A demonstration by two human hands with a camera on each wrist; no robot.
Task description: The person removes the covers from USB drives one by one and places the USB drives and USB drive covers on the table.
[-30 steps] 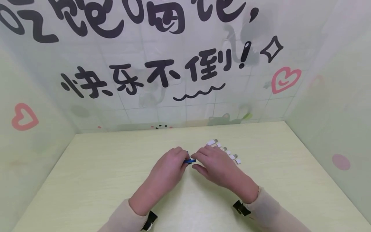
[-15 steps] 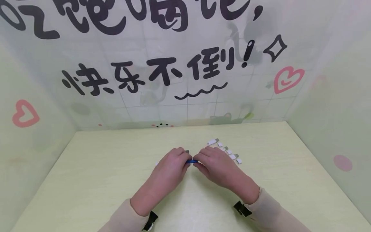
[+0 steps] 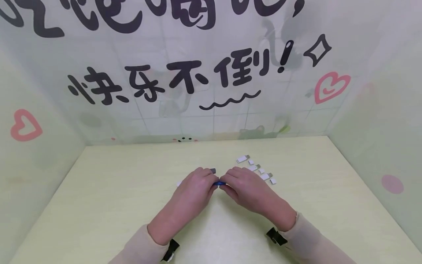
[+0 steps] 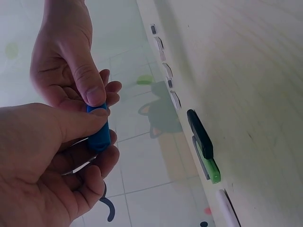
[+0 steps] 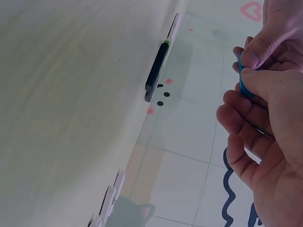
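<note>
Between my two hands is a small blue USB stick (image 3: 219, 183), held up over the table. My left hand (image 3: 194, 189) pinches one end between thumb and fingers. On the other end, the thumb and fingers of my right hand (image 3: 243, 186) grip it. In the left wrist view the blue stick (image 4: 99, 137) shows between both thumbs, with a thin silvery edge by the left fingers. Only a sliver of the blue stick (image 5: 244, 87) appears in the right wrist view; fingers hide most of it.
Beyond my right hand, several white USB sticks (image 3: 243, 158) lie in a row with their small caps (image 3: 273, 181) off. A dark stick (image 4: 200, 135), a green one (image 4: 213, 170) and a white one (image 4: 228, 208) lie behind my left hand. A printed wall (image 3: 165, 124) closes the back.
My right thumb and fingers, parted beside the blue stick a second ago, have closed on its right end. The left hand keeps its hold. The head view has tilted slightly.
</note>
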